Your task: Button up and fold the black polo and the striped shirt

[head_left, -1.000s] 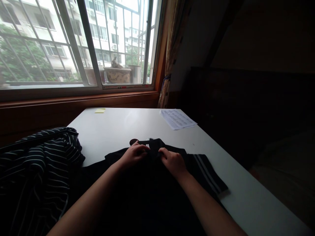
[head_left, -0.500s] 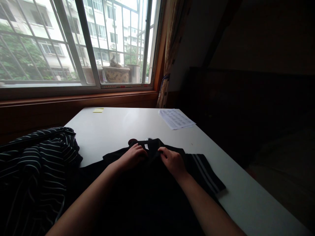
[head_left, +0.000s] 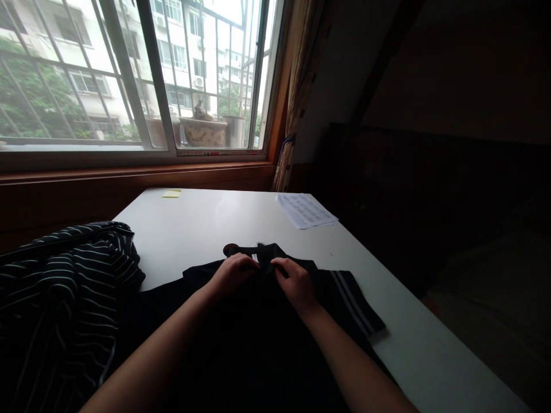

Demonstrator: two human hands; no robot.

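Note:
A black garment (head_left: 241, 350) with pale stripes on its right sleeve (head_left: 350, 304) lies flat on the white table (head_left: 206, 223) in front of me. My left hand (head_left: 232, 274) and my right hand (head_left: 293, 284) rest close together at its neck, fingers curled and pinching the collar fabric (head_left: 267, 255). A dark rounded piece, like a hanger end (head_left: 232, 249), sticks out just beyond the collar to the left.
A black-and-white striped garment (head_left: 60, 298) is heaped at the left edge. A printed paper sheet (head_left: 305, 209) lies at the far right of the table, a yellow sticky note (head_left: 171, 194) at the far left. A barred window runs behind.
Both hands have stayed at the collar, with the right hand drawing slightly closer to the left. The view has shifted a little.

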